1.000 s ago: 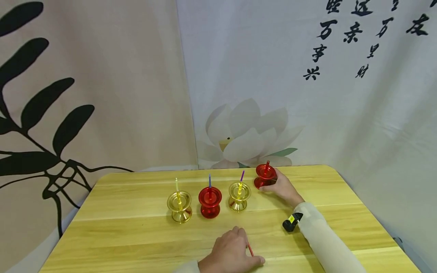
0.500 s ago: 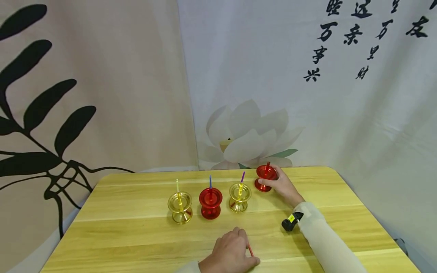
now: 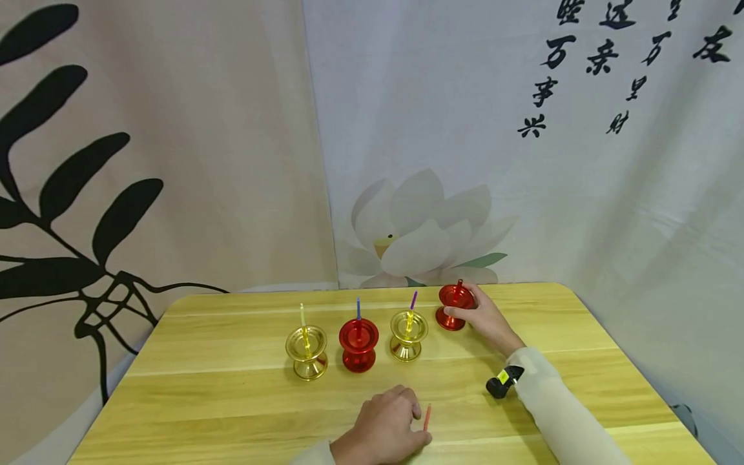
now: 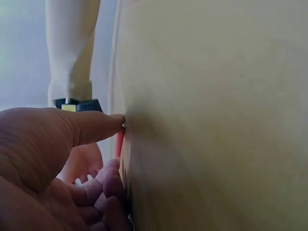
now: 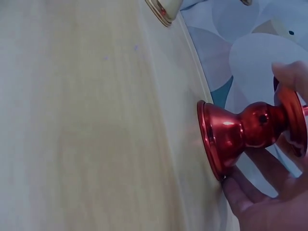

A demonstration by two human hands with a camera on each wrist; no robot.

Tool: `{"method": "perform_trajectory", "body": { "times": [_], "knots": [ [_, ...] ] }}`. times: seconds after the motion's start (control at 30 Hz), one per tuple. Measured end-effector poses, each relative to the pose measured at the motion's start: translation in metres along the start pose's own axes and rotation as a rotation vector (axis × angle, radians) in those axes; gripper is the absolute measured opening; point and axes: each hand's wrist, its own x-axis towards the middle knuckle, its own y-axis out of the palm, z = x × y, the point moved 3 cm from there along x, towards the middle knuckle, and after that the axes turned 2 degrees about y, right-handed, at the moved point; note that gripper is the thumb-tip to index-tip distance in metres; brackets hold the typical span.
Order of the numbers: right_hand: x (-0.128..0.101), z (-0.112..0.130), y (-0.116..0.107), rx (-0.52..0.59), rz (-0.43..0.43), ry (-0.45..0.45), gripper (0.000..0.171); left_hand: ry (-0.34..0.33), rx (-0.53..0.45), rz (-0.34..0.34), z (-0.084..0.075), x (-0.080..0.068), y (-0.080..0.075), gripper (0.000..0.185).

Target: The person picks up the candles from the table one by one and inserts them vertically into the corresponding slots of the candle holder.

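My right hand (image 3: 489, 324) grips a red candle holder (image 3: 450, 316) at the back right, fingers and thumb around its side. In the right wrist view the red holder (image 5: 231, 132) has its round base at the table. A short red socket rises from its dish, with no candle showing in it. My left hand (image 3: 383, 423) rests on the table nearer the front, fingers loosely bent. A thin red candle (image 3: 427, 418) lies beside its fingertips, one end at the thumb tip. In the left wrist view that candle (image 4: 119, 143) shows between thumb and fingers.
To the left of the held one, more holders stand in a row: gold with a purple candle (image 3: 413, 301), red with a blue candle (image 3: 358, 309), gold with a pale yellow candle (image 3: 302, 315). The wooden table (image 3: 203, 387) meets a printed curtain (image 3: 261, 161) at the back.
The right hand has shifted the red holder slightly right and toward the front. The left hand has drawn a little left, and the red candle's slant has turned beside it.
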Motion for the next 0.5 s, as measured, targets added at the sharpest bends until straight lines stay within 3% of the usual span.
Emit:
{"method": "perform_trajectory", "body": {
  "times": [0.27,0.5],
  "knots": [
    [-0.012,-0.001,-0.002,-0.028,0.02,-0.017,0.086,0.009,0.009,0.009,0.0,0.003,-0.003,0.028],
    [-0.025,-0.001,-0.004,-0.057,0.009,0.001,0.079,0.034,0.027,-0.011,-0.005,0.009,0.001,0.03]
  ]
}}
